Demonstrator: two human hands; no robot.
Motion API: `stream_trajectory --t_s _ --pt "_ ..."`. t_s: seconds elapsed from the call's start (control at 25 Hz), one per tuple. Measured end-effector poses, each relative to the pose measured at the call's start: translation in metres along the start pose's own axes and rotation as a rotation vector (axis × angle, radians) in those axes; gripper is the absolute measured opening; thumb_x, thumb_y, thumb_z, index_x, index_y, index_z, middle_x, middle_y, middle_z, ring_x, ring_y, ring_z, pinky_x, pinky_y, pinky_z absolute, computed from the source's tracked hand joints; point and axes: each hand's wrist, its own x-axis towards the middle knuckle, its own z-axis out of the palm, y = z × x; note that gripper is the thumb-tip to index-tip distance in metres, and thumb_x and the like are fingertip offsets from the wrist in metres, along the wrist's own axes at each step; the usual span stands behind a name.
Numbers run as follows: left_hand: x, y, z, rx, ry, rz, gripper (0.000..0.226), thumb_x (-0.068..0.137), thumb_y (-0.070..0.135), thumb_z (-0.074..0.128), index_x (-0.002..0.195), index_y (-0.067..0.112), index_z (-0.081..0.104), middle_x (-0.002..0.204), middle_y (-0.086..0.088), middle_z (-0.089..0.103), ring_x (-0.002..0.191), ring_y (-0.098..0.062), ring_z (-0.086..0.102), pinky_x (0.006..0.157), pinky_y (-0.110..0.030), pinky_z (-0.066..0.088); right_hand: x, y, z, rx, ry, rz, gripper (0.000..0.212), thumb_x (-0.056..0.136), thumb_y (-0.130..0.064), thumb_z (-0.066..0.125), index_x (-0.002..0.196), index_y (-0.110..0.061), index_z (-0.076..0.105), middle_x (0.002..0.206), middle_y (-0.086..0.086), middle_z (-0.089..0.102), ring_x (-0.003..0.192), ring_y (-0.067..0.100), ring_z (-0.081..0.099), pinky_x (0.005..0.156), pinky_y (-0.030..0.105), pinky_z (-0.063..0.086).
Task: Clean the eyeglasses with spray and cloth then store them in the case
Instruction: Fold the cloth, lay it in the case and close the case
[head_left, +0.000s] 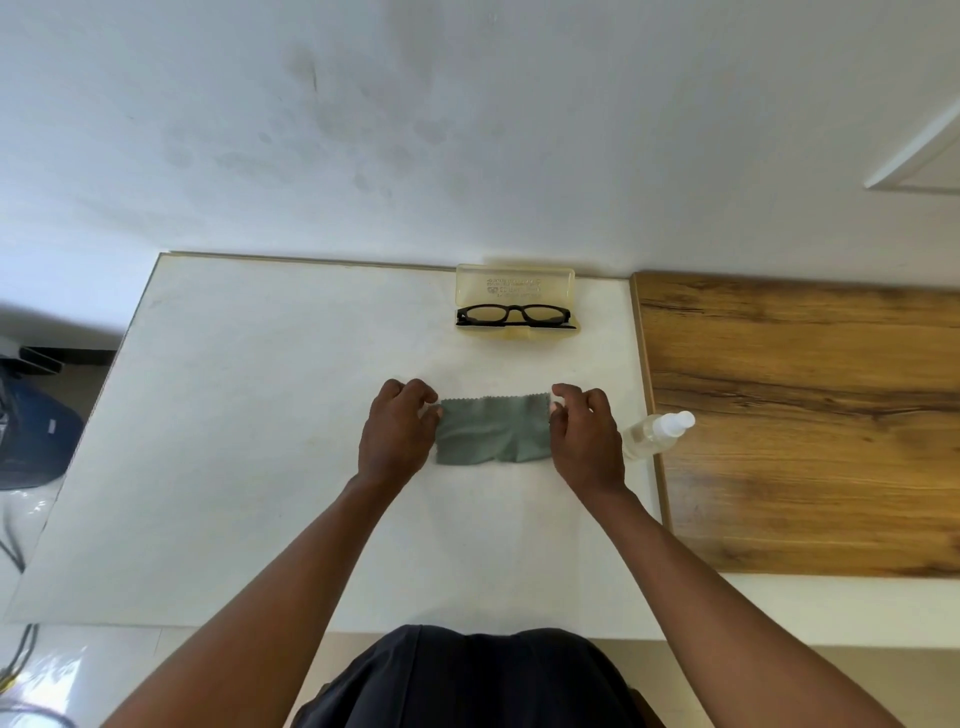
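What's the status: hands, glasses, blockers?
Left hand and right hand pinch cloth ends. Glasses in open case. Spray bottle untouched. No blockers.

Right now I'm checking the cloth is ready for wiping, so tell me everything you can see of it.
The cloth is a small grey-green rectangle of thin, soft-looking fabric with zigzag-cut edges. It lies on the white table, slightly rumpled along its near edge, nearer the person than the open case. The left hand pinches its left end and the right hand its right end, holding it spread between them. The spray bottle lies apart, to its right.
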Motion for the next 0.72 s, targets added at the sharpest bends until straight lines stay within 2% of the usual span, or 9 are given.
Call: stream_trajectory --t_s 0.12,0.24,0.44,0.6,0.72 --pt "0.0034 -0.0007 -0.0014 0.007 -0.035 -0.006 0.008 0.087 0.014 0.058 0.090 0.007 0.060 0.098 -0.009 0.052 0.090 -0.027 0.054 0.076 -0.033 0.045 0.0079 -0.0022 0.0003 -0.048 -0.064 0.021 0.024 0.094 -0.015 0.045 0.116 -0.011 0.056 0.108 0.017 0.052 0.087 0.036 0.058 0.071 0.037 0.045" --pt "0.0034 -0.0012 0.0000 0.018 -0.043 -0.003 0.008 0.088 0.013 0.055 0.089 0.005 0.058 0.100 -0.011 0.051 0.090 -0.028 0.053 0.079 -0.038 0.047 0.0099 -0.0043 0.0014 -0.094 -0.095 0.032 0.019 0.094 -0.019 0.046 0.109 -0.013 0.056 0.105 0.013 0.052 0.084 0.035 0.057 0.069 0.033 0.040" --pt "0.0007 0.0013 -0.0023 -0.099 0.022 0.059 0.004 0.090 0.008 0.052 0.086 0.009 0.051 0.091 -0.006 0.057 0.078 -0.019 0.048 0.064 -0.024 0.032 0.0099 -0.0058 0.0019 -0.138 -0.088 0.025 0.014 0.093 -0.018 0.044 0.102 -0.011 0.053 0.102 0.012 0.052 0.080 0.033 0.055 0.065 0.031 0.035" --pt "0.0030 0.0036 -0.0002 -0.140 0.035 0.102 0.003 0.089 0.005 0.053 0.090 0.009 0.051 0.088 -0.003 0.058 0.071 -0.019 0.047 0.061 -0.022 0.031 0.0091 -0.0057 0.0039 -0.126 -0.038 0.016 0.014 0.094 -0.017 0.043 0.099 -0.008 0.052 0.098 0.013 0.054 0.075 0.034 0.053 0.062 0.032 0.035" --pt "0.0069 0.0051 0.0028 -0.114 0.039 0.047 0.011 0.088 0.007 0.056 0.098 0.007 0.054 0.100 -0.007 0.057 0.079 -0.021 0.051 0.067 -0.024 0.036 0.0111 -0.0034 0.0050 -0.101 -0.010 0.050 0.013 0.093 -0.014 0.042 0.098 -0.006 0.051 0.096 0.014 0.055 0.076 0.035 0.054 0.061 0.032 0.035"
